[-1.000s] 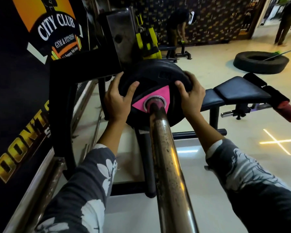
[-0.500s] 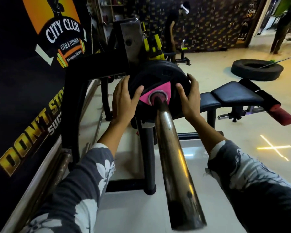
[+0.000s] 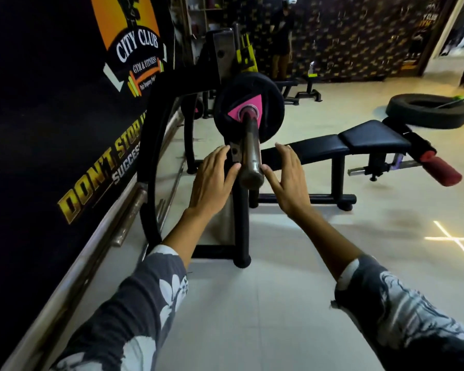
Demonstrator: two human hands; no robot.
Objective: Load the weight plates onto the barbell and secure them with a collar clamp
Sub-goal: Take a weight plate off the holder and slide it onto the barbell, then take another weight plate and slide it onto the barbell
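A black weight plate (image 3: pixel 268 103) with a pink triangle sits far up the steel barbell sleeve (image 3: pixel 250 151), which points toward me. My left hand (image 3: pixel 212 180) hovers open just left of the sleeve's near end, fingers spread. On the other side of that end is my right hand (image 3: pixel 288 180), also open and holding nothing. Both hands are off the plate. No collar clamp is visible.
The black rack frame (image 3: pixel 156 145) curves at the left beside a dark banner wall (image 3: pixel 51 103). A black bench (image 3: pixel 359 140) with a red roller stands to the right. A tyre (image 3: pixel 429 111) lies on the pale floor further back. A person stands by the far wall.
Both hands let go of the plate and drew back along the sleeve to its near end. The view pulled back, so the sleeve's end is now visible.
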